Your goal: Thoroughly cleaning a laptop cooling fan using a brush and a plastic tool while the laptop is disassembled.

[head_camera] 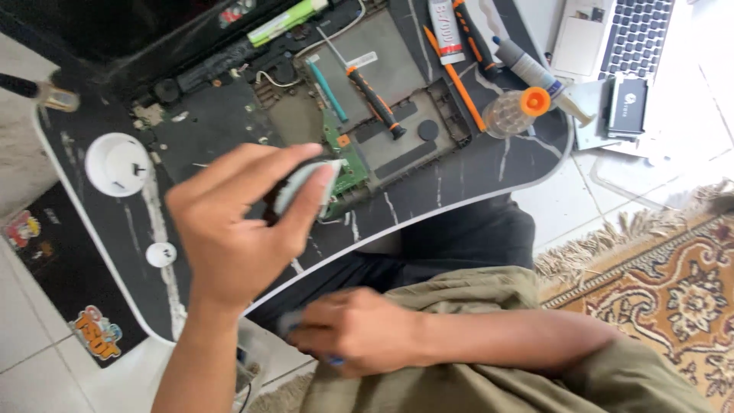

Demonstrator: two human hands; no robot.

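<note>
Biggest thing: black marble-look lap table (489,164) w/ white edge, running diagonally across the view, over the person's dark-clad legs. On it, an opened laptop chassis (229,115), innards exposed, green circuit board (350,164) near its lower edge. Off to the right on the white floor tiles, a patterned rug (673,298) w/ fringe, and a second laptop (619,34) at top right, silver w/ dark keys, a small black box (627,105) just beside it. Left hand (237,229) is raised over the table's near edge, fingers closed in a pinch on a small pale grey-white part (302,187), which sits above the board's left end; blurred, so can't tell exactly what it is. Right hand (355,330) is down by the lap, below the table edge, fingers curled around smth small w/ a bit of blue showing; too hidden to ID. Tools on the chassis: orange-black screwdriver (375,99), teal spudger (327,92) just left of it, thin orange stick (456,80) to the right. Clear bottle w/ orange cap (516,111) near the table's right end, a grey tube (527,67) just above it. White round knob-like lid (118,164) at the table's left, a smaller white cap (160,254) below it.
</note>
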